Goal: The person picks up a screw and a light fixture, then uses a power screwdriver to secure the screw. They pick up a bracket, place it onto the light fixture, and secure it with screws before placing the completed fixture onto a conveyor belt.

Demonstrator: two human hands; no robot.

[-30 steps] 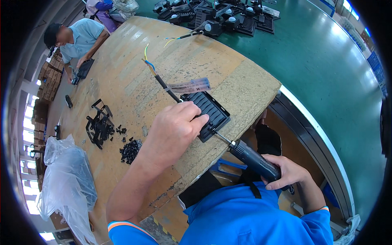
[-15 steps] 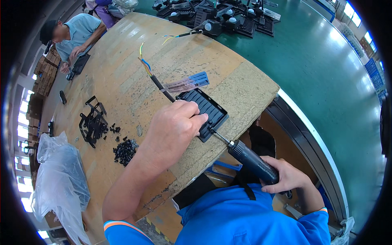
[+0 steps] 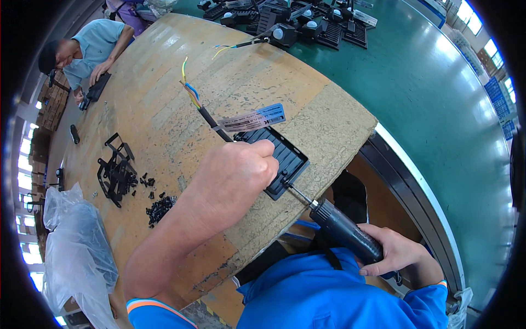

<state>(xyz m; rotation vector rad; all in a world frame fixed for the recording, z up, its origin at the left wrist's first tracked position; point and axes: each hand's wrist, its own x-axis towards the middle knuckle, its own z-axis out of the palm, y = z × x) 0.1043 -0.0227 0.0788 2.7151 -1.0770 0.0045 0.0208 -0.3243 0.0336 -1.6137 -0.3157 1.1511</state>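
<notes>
A black finned floodlight housing (image 3: 292,159) lies near the table corner. My left hand (image 3: 233,178) is closed on it, its curled fingers hiding part of the fins. From the housing runs a black cable (image 3: 211,122) with bare-ended coloured wires and a silver-blue label (image 3: 255,118). My right hand (image 3: 397,251) is wrapped round the rear of a black electric screwdriver (image 3: 346,229). The screwdriver's thin bit reaches the housing's near edge, at a small black screw or boss; which one I cannot tell.
Black brackets (image 3: 114,172) and a pile of black screws (image 3: 159,211) lie left on the wooden table (image 3: 148,98). A plastic bag (image 3: 79,241) sits at the left edge. Several finished-looking lamps (image 3: 279,34) rest on the green surface beyond. A co-worker (image 3: 90,49) handles a black part far left.
The view has shifted a little, so the brackets and screws appear further left. My hands, the housing and the screwdriver keep their hold and contact. The co-worker's head is lower.
</notes>
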